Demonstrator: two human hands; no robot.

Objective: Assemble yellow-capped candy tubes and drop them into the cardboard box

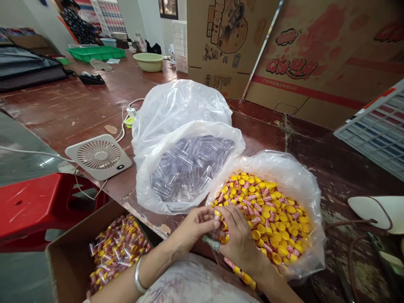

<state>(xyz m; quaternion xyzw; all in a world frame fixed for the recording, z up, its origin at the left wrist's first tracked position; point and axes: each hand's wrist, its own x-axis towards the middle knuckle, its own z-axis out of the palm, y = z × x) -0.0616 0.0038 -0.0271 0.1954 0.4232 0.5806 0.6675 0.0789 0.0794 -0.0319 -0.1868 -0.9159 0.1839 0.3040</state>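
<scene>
My left hand [200, 223] pinches a small yellow cap [217, 213] between thumb and fingers at the near edge of a plastic bag. Close against it, my right hand [240, 235] is curled, palm side turned to the left, around a few more yellow caps [224, 238]; its fingertips are partly hidden. The open clear bag [315, 235] by my right hand is full of yellow caps joined to red-and-white printed pieces [268, 210]. Behind my left hand stands another open bag [145, 185] of clear plastic tubes [192, 164].
Below left, a cardboard box [59, 261] holds filled tubes [116, 248]. A white fan [98, 156] and red stool [34, 206] are at the left. Large cartons [315, 75] stand behind, a white crate [378, 130] at right. Another person [80, 23] sits far back.
</scene>
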